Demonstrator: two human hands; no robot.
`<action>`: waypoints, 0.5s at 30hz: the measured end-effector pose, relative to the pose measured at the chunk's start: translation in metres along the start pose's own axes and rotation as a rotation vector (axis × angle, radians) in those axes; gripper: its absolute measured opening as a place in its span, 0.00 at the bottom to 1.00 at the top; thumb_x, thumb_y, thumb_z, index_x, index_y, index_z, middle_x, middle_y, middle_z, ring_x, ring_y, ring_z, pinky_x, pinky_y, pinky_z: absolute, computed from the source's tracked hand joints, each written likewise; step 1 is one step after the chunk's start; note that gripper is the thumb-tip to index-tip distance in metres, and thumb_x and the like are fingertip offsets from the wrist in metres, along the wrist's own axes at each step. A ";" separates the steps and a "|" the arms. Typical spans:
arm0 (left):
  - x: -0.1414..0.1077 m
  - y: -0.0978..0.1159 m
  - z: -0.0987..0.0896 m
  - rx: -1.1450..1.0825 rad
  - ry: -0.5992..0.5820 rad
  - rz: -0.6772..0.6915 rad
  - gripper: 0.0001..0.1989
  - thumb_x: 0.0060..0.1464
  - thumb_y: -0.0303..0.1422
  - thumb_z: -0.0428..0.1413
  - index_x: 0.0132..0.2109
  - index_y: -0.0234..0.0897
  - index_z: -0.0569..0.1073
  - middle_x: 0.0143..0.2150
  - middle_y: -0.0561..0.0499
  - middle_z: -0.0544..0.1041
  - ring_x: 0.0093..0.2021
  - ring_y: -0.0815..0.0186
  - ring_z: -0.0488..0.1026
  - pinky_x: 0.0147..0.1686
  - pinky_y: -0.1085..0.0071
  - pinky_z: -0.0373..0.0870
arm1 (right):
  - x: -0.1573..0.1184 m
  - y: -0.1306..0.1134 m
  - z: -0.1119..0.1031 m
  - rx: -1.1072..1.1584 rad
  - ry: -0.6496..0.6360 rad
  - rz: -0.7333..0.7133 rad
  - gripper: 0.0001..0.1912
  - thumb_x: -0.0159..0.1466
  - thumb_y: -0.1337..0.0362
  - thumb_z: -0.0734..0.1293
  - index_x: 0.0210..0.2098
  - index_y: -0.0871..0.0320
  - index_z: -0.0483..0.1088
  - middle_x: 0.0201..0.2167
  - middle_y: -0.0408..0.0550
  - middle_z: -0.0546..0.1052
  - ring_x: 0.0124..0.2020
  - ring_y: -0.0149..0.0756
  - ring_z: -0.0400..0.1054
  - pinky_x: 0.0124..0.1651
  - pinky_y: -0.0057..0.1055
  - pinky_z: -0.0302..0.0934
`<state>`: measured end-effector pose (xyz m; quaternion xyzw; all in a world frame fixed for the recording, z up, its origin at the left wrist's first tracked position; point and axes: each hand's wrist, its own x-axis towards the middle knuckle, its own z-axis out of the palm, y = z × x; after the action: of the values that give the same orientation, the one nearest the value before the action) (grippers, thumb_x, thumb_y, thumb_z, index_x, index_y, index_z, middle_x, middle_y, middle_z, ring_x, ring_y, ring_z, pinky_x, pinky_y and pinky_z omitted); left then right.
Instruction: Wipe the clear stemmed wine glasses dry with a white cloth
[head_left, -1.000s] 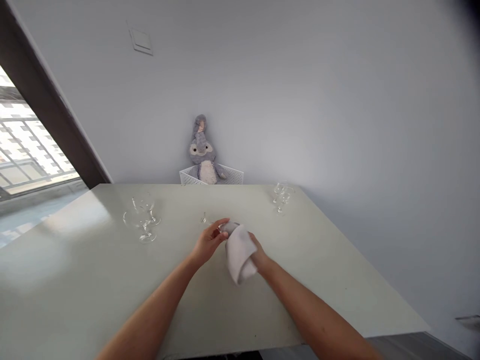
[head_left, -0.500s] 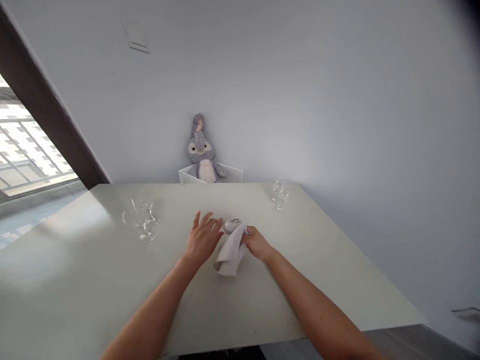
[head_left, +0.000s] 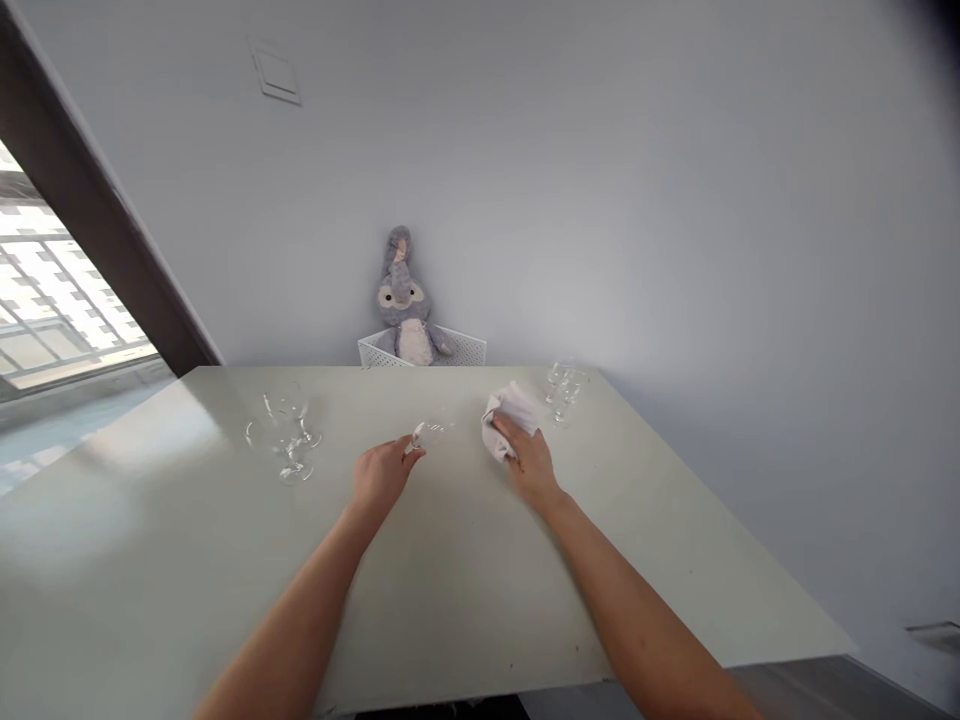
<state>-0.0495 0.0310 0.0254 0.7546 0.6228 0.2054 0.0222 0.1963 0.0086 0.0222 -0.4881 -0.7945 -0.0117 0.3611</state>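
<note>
My left hand (head_left: 382, 473) is closed on the stem end of a clear stemmed glass (head_left: 436, 432), which lies sideways with its bowl toward the right. My right hand (head_left: 531, 462) grips a crumpled white cloth (head_left: 515, 408) to the right of that glass, apart from it. To the left stand several clear stemmed glasses (head_left: 296, 470), grouped on the table. Beyond the cloth, smaller clear glasses (head_left: 559, 392) cluster near the table's far right corner.
The pale table (head_left: 450, 590) reaches to the wall. At its far edge sits a white perforated basket (head_left: 469, 348) with a grey plush toy (head_left: 405, 305) in it. A window (head_left: 60, 280) with a dark frame is on the left.
My right hand has moved the cloth away from the glass, up and to the right. My left hand, previously spread beside the cloth, now holds the glass, which is uncovered.
</note>
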 end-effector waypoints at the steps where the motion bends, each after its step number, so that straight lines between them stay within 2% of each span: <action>1: 0.000 0.000 0.000 0.008 0.000 0.012 0.17 0.54 0.44 0.44 0.44 0.43 0.71 0.26 0.50 0.74 0.26 0.63 0.69 0.24 0.72 0.53 | -0.001 -0.010 0.000 0.007 -0.037 -0.069 0.26 0.58 0.70 0.55 0.57 0.55 0.54 0.55 0.48 0.63 0.58 0.39 0.51 0.57 0.41 0.42; 2: -0.001 0.001 0.001 0.019 -0.001 0.053 0.16 0.54 0.42 0.45 0.42 0.42 0.72 0.26 0.49 0.74 0.26 0.63 0.69 0.25 0.72 0.54 | -0.002 -0.021 0.001 0.012 -0.092 -0.140 0.25 0.59 0.65 0.57 0.56 0.53 0.55 0.54 0.47 0.64 0.59 0.42 0.48 0.58 0.43 0.38; 4: -0.004 0.008 0.005 0.044 -0.014 0.222 0.12 0.54 0.36 0.47 0.34 0.38 0.73 0.26 0.47 0.74 0.27 0.64 0.69 0.28 0.70 0.56 | -0.003 -0.040 0.004 0.025 -0.184 -0.227 0.24 0.58 0.58 0.61 0.54 0.51 0.59 0.50 0.47 0.68 0.60 0.45 0.45 0.59 0.47 0.32; 6: -0.008 0.017 0.009 0.055 -0.012 0.429 0.11 0.53 0.31 0.47 0.27 0.35 0.72 0.24 0.46 0.72 0.27 0.64 0.68 0.32 0.68 0.57 | -0.002 -0.048 0.006 0.054 -0.196 -0.176 0.20 0.58 0.56 0.61 0.50 0.51 0.64 0.47 0.49 0.70 0.58 0.46 0.49 0.59 0.47 0.33; 8: -0.014 0.026 0.013 0.041 0.019 0.575 0.11 0.53 0.30 0.47 0.29 0.35 0.72 0.23 0.47 0.70 0.28 0.65 0.67 0.34 0.68 0.57 | -0.001 -0.042 0.006 0.141 -0.153 0.018 0.17 0.60 0.55 0.58 0.45 0.53 0.68 0.44 0.50 0.71 0.51 0.44 0.59 0.56 0.45 0.42; 10: -0.017 0.032 0.016 0.025 0.067 0.626 0.11 0.55 0.33 0.45 0.37 0.37 0.72 0.23 0.48 0.70 0.28 0.65 0.67 0.34 0.68 0.57 | 0.002 -0.028 0.005 0.348 -0.127 0.289 0.19 0.60 0.51 0.56 0.37 0.58 0.70 0.37 0.51 0.73 0.40 0.41 0.65 0.47 0.41 0.54; 12: -0.019 0.035 0.018 0.014 0.104 0.584 0.14 0.56 0.38 0.45 0.43 0.39 0.71 0.23 0.49 0.70 0.28 0.66 0.67 0.33 0.69 0.57 | 0.005 -0.015 0.006 0.687 -0.127 0.544 0.23 0.59 0.47 0.55 0.31 0.60 0.70 0.29 0.50 0.73 0.32 0.38 0.67 0.37 0.37 0.59; 13: -0.019 0.036 0.019 0.005 0.123 0.533 0.15 0.56 0.40 0.45 0.44 0.39 0.70 0.24 0.49 0.71 0.27 0.65 0.67 0.33 0.69 0.56 | 0.006 -0.012 0.008 0.876 -0.131 0.640 0.24 0.58 0.45 0.55 0.31 0.60 0.69 0.27 0.49 0.72 0.30 0.38 0.67 0.34 0.35 0.60; 15: -0.019 0.035 0.020 -0.022 0.151 0.415 0.18 0.56 0.42 0.44 0.47 0.39 0.69 0.25 0.48 0.72 0.28 0.65 0.68 0.32 0.69 0.56 | 0.005 -0.014 0.018 1.210 -0.112 0.742 0.25 0.58 0.44 0.54 0.36 0.59 0.68 0.29 0.48 0.73 0.30 0.38 0.67 0.31 0.35 0.60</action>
<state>-0.0128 0.0097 0.0123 0.8489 0.4517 0.2681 -0.0592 0.1740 0.0122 0.0167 -0.4402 -0.4605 0.5800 0.5077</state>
